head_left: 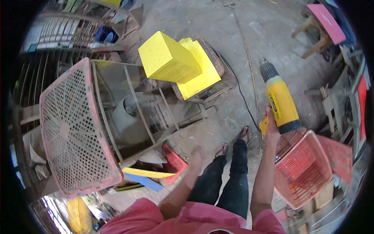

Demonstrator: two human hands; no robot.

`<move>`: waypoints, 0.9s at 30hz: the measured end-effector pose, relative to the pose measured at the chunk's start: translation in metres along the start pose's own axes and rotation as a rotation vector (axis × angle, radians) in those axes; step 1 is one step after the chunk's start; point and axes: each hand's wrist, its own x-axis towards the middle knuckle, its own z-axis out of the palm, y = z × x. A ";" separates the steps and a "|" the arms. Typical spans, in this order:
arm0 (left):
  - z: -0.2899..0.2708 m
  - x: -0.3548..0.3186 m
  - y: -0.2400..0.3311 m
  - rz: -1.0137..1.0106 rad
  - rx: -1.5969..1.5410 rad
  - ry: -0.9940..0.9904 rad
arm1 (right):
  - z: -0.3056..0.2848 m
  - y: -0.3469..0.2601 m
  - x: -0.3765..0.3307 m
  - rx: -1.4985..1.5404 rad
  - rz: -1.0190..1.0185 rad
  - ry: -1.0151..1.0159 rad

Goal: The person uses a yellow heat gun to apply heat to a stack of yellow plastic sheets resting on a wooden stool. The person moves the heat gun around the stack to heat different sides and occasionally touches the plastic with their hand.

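Note:
My right hand (271, 124) grips the handle of a yellow and black heat gun (283, 99), held up at the right with its ribbed black nozzle towards the far side. A black cord (249, 107) runs across the floor up to its handle. My left hand (196, 158) hangs in front of me, near the red crate on the floor. It is smeared by motion, so its fingers do not show clearly. Ahead, a tall yellow block-shaped stack (177, 58) stands on a yellow sheet (200, 80), on top of a worn low stand (224, 87).
A pink perforated plastic crate (120, 171) lies over a metal frame (136, 105) at the left. Below it sits a red crate (175, 163) beside yellow and blue strips (144, 181). At the right stand a red basket (311, 191) and a wooden stool (315, 48) with a pink top.

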 end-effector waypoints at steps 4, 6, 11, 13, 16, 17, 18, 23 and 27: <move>0.035 -0.007 0.190 -0.041 -0.892 -0.056 | -0.017 -0.025 0.030 0.023 -0.087 -0.125; 0.041 0.009 0.242 -0.076 -1.155 -0.049 | -0.014 -0.047 0.044 0.003 -0.058 -0.158; 0.063 0.060 0.277 -0.159 -1.317 -0.051 | -0.001 -0.080 0.084 -0.065 -0.028 -0.198; 0.074 0.062 0.282 -0.089 -1.345 -0.185 | 0.011 -0.093 0.098 -0.127 0.021 -0.196; 0.088 0.061 0.309 -0.262 -1.486 -0.070 | 0.035 -0.117 0.119 -0.190 -0.041 -0.269; 0.094 0.060 0.317 -0.290 -1.498 -0.027 | 0.043 -0.125 0.129 -0.210 -0.046 -0.284; 0.092 0.057 0.317 -0.278 -1.535 -0.061 | 0.046 -0.117 0.142 -0.145 -0.082 -0.334; 0.088 0.041 0.348 -0.288 -1.558 0.048 | 0.093 -0.150 0.191 -0.356 -0.088 -0.434; 0.079 0.039 0.365 -0.096 -1.374 -0.062 | 0.129 -0.169 0.233 -0.388 -0.018 -0.521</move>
